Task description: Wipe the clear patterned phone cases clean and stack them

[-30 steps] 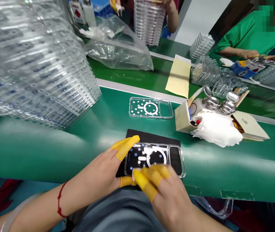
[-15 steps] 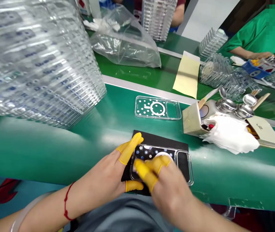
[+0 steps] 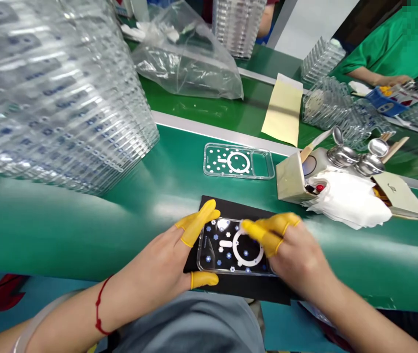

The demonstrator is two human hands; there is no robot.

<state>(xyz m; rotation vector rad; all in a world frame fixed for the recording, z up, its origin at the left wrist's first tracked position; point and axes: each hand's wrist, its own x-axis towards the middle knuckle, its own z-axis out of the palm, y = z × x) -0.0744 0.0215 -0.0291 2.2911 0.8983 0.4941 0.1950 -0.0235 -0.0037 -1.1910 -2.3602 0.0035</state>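
Holding a clear phone case (image 3: 233,247) flat on a black mat (image 3: 238,290), the left hand (image 3: 153,260) has it by the left end. Its fingers, in yellow finger cots (image 3: 197,228), lie along the far edge and the cotted thumb (image 3: 203,279) presses the near edge, so the hand is clamped across the case. The right hand (image 3: 299,252) sits over the case's right end, its cotted fingertips (image 3: 260,235) near the printed white ring. It seems to touch the case, though from this angle I can't tell whether it grips it. A red string bracelet (image 3: 100,304) circles the left wrist.

On the green counter (image 3: 47,230), just beyond the mat, lies a second printed case (image 3: 238,161). To the left rises a tall stack of clear cases (image 3: 54,93). To the right, an open cardboard box (image 3: 289,179) stands beside white wipes (image 3: 348,198) and metal-topped dispenser bottles (image 3: 343,157). Farther off lie a clear plastic bag (image 3: 186,59) and a pale yellow sheet (image 3: 283,110). At upper right, a co-worker's hand (image 3: 390,81) rests near a blue box (image 3: 383,100).
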